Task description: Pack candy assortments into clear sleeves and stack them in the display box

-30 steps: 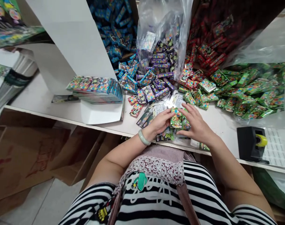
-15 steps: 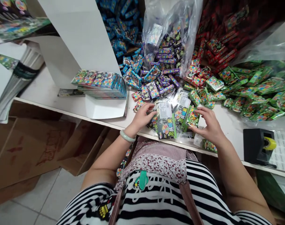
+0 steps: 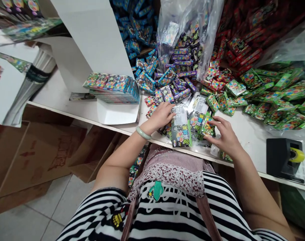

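The green packet (image 3: pixel 208 126) lies just left of my right hand (image 3: pixel 225 136), long axis running away from me; thumb and fingers straddle it, though whether gripping I cannot tell; my left hand (image 3: pixel 160 116), fingers parted, is at the black pouch (image 3: pixel 181 135); beyond, a clear bag (image 3: pixel 209 30) holds purple packets (image 3: pixel 181 57); leftward, a white box (image 3: pixel 117 116) holds rowed packets (image 3: pixel 109 82).

Your right hand (image 3: pixel 225 136) pinched a small green packet (image 3: pixel 207 128), your left hand (image 3: pixel 159 117) hovered beside dark printed packaging (image 3: pixel 181 135); colourful packets (image 3: pixel 182 62) lay heaped beyond
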Available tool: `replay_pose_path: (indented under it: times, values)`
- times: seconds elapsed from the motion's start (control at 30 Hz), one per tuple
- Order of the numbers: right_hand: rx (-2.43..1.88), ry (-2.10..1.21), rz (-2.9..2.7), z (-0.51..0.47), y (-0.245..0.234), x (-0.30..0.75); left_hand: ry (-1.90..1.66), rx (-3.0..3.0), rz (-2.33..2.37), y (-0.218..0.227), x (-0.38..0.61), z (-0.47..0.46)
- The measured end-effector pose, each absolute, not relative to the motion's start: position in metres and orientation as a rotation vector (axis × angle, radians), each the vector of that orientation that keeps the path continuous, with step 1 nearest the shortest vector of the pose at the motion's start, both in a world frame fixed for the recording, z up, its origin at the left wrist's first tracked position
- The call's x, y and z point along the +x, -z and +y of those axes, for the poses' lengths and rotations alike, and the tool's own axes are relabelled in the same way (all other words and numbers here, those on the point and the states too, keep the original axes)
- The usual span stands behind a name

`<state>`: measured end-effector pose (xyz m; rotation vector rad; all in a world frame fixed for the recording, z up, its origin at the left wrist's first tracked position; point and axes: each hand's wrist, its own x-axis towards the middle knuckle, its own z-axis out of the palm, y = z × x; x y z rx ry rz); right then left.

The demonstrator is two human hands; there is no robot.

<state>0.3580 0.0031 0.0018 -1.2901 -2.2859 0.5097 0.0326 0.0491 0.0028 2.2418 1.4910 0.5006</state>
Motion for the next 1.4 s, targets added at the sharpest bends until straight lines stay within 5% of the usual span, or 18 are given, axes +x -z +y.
replay_pose_path:
  times: [0.2,0.53,0.7,0.9,1.4]
  values:
    - [-1.397,-0.499,-2.392,0.013,0.013,0.338,-0.398,2.163,1.640,0.004,0.046,0.061]
    - [-1.454,-0.620,-2.470,0.017,0.021,0.327,-0.940,1.448,1.141,-0.009,0.045,0.044]
    - [-1.431,-0.620,-2.165,0.011,-0.002,0.373,-0.964,1.486,1.126,-0.032,0.050,0.029]
    - [-1.970,-0.394,-1.605,-0.022,-0.011,0.467,-1.098,1.533,1.178,-0.024,0.055,0.027]
    - [-2.254,-0.623,-1.700,-0.029,0.017,0.471,-1.202,1.527,1.265,-0.015,0.064,0.030]
